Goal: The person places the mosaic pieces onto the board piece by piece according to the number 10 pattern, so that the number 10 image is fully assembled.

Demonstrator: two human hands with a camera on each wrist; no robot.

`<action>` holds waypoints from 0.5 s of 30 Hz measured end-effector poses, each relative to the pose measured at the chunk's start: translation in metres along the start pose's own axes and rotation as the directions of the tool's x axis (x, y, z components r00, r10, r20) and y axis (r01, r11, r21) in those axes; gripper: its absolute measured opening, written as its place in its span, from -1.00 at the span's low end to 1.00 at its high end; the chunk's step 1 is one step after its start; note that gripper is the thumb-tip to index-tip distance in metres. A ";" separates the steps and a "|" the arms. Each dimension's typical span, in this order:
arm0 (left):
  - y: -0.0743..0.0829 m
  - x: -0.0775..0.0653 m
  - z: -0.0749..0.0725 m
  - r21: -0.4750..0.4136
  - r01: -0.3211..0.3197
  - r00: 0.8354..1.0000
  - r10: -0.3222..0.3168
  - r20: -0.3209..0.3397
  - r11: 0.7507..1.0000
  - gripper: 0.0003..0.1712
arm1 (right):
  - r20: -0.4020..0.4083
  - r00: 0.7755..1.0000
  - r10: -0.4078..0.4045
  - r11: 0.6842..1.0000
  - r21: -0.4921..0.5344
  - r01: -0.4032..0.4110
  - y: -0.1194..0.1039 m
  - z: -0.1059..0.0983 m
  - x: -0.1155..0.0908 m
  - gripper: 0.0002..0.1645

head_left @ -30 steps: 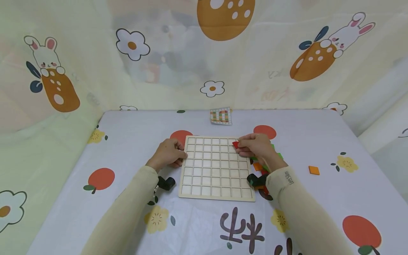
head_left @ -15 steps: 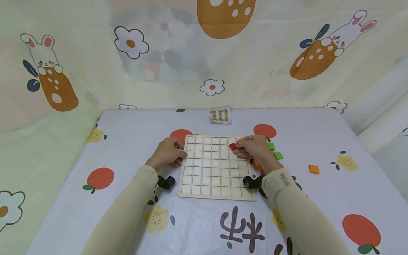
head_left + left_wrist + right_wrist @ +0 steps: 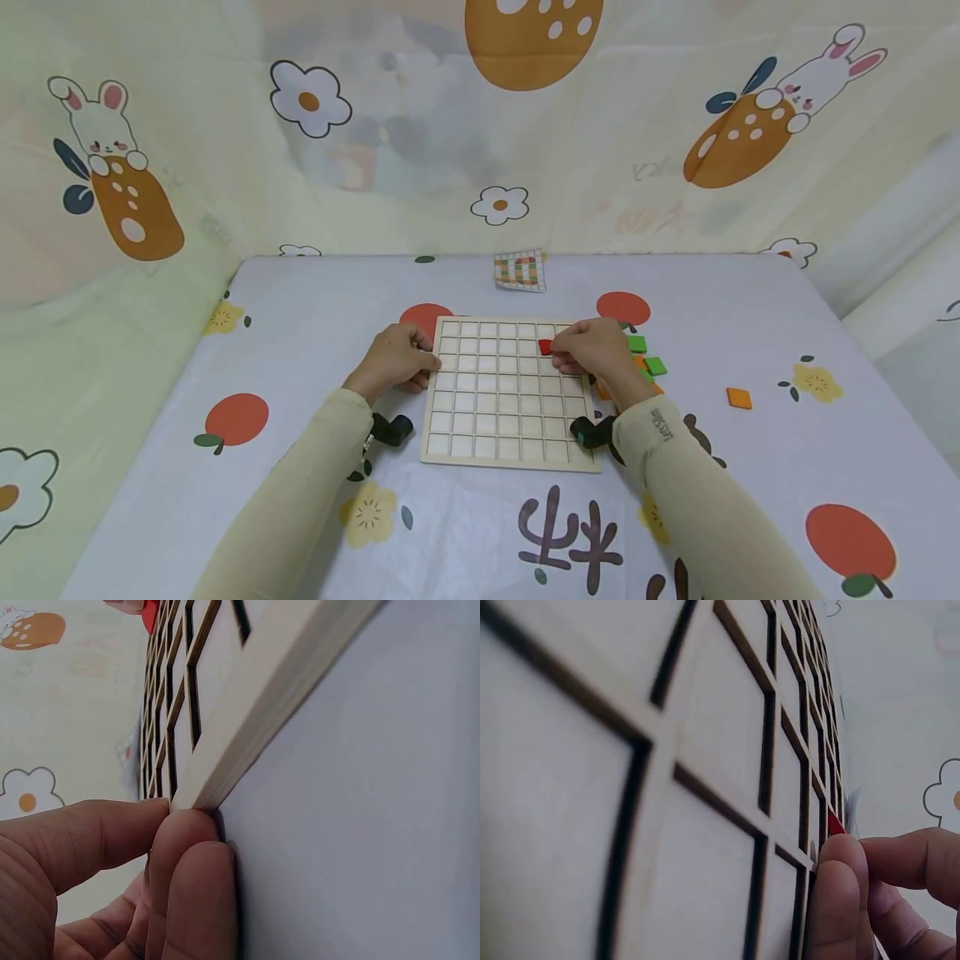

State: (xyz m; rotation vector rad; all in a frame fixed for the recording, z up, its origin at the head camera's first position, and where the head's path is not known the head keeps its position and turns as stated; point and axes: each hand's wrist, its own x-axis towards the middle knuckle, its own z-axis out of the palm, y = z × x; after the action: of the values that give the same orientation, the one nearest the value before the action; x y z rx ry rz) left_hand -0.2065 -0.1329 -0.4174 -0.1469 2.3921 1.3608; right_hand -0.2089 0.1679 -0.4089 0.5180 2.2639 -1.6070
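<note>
A square wooden grid board (image 3: 510, 467) lies in the middle of the table, its cells bare where I can see them. My left hand (image 3: 393, 358) pinches the board's left edge; in the left wrist view its thumb and fingertips meet at the wooden rim (image 3: 247, 712). Over the upper right cells, my right hand (image 3: 596, 346) pinches a small red tile (image 3: 545, 347) by its right side. The right wrist view shows just a corner of the red tile (image 3: 835, 823) above the fingertips, low at the grid; the fingers hide the rest.
Green tiles (image 3: 656, 366) and orange tiles lie in a loose pile right of the board, partly hidden under the right wrist. One orange tile (image 3: 738, 398) lies apart farther right. A colour-checked pattern card (image 3: 519, 271) rests at the back, before the printed cloth wall (image 3: 420, 167).
The right hand has moved slightly left with the red tile, which has turned from a pointed to a squarer look over the grid. More green tiles show. The left hand stays put.
</note>
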 end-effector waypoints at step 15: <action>0.003 -0.003 -0.001 0.004 0.010 1.000 -0.010 0.003 1.000 -0.70 | 0.011 1.000 0.004 0.995 -0.099 -0.003 -0.006 0.002 0.000 -0.78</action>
State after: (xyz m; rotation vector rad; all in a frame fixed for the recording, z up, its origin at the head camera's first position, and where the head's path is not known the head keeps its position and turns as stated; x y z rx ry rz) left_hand -0.2048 -0.1327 -0.4133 -0.1559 2.3889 1.3502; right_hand -0.2115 0.1644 -0.4050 0.4860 2.3188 -1.4838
